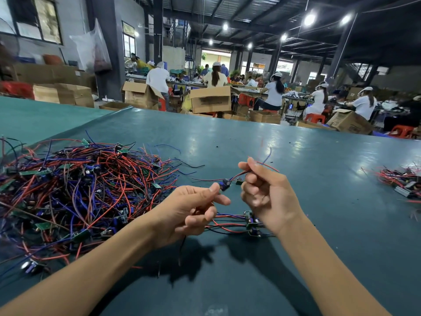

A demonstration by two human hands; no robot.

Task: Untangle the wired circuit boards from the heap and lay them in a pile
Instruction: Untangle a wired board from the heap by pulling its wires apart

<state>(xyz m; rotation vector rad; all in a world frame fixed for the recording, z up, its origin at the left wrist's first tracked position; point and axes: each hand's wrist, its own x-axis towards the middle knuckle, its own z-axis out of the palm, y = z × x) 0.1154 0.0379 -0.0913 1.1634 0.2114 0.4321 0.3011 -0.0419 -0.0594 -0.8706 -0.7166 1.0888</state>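
My left hand (196, 208) and right hand (266, 190) pinch one board's (225, 184) wires (238, 174); tugging hard may drag the nine-o'clock heap (79, 190).

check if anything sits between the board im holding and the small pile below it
Nothing visible does. The board hangs between the left hand and right hand, with open air down to the small pile.

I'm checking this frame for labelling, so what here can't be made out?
Head view:
- Heap: cut off by the left edge; full extent unknown.
- Pile at far right: cut by the right edge.
- Loose boards: partly hidden behind the right hand.
- Held board: small, part covered by the left hand; markings unreadable.
- Wire ends above the right hand: motion-blurred.
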